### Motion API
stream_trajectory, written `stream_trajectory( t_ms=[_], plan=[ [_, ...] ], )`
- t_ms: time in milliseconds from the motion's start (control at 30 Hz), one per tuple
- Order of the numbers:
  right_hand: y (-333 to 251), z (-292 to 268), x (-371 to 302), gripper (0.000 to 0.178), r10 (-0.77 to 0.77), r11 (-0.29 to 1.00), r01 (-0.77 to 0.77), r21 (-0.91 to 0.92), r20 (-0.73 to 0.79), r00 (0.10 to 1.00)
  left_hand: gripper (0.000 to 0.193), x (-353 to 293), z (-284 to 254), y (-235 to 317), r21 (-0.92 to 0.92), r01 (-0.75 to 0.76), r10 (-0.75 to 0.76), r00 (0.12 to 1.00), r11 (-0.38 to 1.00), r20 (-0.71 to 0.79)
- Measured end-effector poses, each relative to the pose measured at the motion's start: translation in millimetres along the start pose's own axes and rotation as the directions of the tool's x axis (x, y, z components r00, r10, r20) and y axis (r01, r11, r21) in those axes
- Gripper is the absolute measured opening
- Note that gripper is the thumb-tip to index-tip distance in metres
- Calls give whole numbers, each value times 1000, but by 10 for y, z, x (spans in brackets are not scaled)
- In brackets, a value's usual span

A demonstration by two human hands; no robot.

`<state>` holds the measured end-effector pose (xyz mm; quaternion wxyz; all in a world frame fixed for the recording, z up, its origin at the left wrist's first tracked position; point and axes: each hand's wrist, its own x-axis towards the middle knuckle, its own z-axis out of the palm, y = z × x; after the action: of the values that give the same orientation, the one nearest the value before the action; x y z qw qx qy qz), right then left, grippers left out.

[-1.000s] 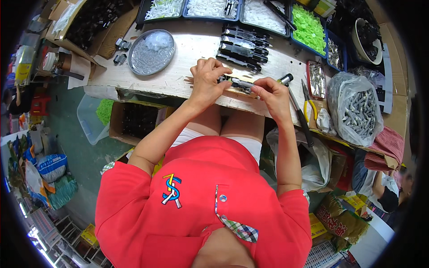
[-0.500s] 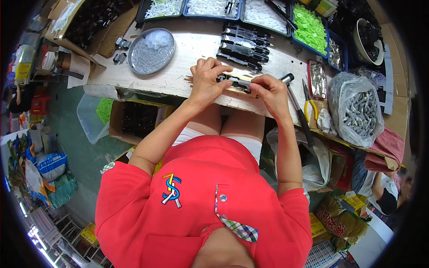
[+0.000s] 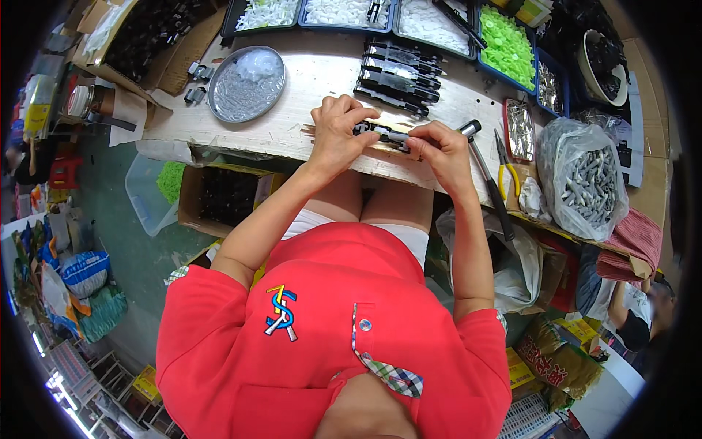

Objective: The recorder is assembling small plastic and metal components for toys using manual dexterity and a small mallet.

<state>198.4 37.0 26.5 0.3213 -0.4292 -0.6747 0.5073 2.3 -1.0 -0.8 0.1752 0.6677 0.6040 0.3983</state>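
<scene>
Between my hands, at the near edge of the white worktable, is a long black part with grey and white pieces in it point(image 3: 395, 137). My left hand point(image 3: 338, 132) is closed on its left end, thumb and forefinger pinching it. At the other end, the thumb and fingers of my right hand point(image 3: 442, 150) grip the part. Its ends are partly hidden by my fingers. Just beyond lies a row of several similar black assemblies point(image 3: 398, 77), side by side.
A round metal dish of clear grease point(image 3: 246, 84) stands left. Trays of white pieces point(image 3: 347, 13) and green pieces point(image 3: 506, 50) line the back. On the right lie a hammer point(image 3: 486, 175), yellow-handled pliers point(image 3: 508, 172) and a plastic bag of grey metal parts point(image 3: 591, 183).
My hands and the black part stay almost in place, with only a slight shift of the right fingers. A person at the far right edge has moved a little.
</scene>
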Motion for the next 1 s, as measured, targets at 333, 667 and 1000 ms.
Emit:
stream_trajectory(
  t_ms=[333, 667, 1000],
  plan=[
    [35, -18, 55, 4, 268, 938, -275, 210, 61, 961, 27, -1, -15, 17, -11, 7, -7, 1000, 1000, 14],
    [82, 2, 71, 5, 290, 954, -289, 84, 3, 957, 23, -11, -2, 39, -25, 16, -17, 1000, 1000, -9],
    [102, 81, 14, 5, 242, 969, -245, -21, -85, 967, 7, -25, 23, 32, -8, -63, 62, 997, 998, -52]
  ],
)
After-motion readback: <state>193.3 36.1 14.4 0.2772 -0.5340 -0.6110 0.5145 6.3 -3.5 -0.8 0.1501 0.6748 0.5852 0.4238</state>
